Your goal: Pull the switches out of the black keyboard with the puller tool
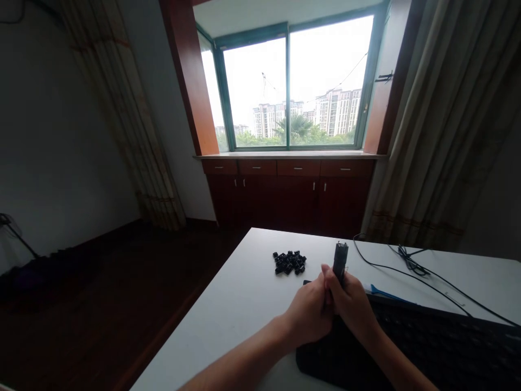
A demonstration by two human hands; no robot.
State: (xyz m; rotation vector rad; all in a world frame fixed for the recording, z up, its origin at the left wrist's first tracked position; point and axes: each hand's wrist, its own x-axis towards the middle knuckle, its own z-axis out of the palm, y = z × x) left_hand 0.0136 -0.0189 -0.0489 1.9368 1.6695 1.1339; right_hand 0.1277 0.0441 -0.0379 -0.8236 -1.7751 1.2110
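The left hand (309, 315) and right hand (352, 307) are pressed close together, both curled nearly shut, with the right hand's fingers (331, 277) wrapped around the lower part of a slim black rectangular stick (340, 262). The left hand's fingers are mostly hidden, but that hand appears to grip the same stick, whose top stands upright above the fists. What the stick is cannot be told from here.

Just beyond the hands, a pile of small black plastic pieces (288, 262) lies on the white surface (228, 326). They may be keycaps, but they are too small to tell, and they number roughly twenty; an exact count is impossible because they overlap. One similar dark piece (306, 282) sits apart, right by the left hand.

With the hands this close to the pile, a slip could scatter the loose pieces, and any knocked towards the near edge could drop to the dark wooden floor (81, 315). The stick could also fall onto the one black keyboard (427, 347) to the right, or snag the black cable (411, 271) looping across the surface. A single blue strip (386, 294) pokes out beside the keyboard.
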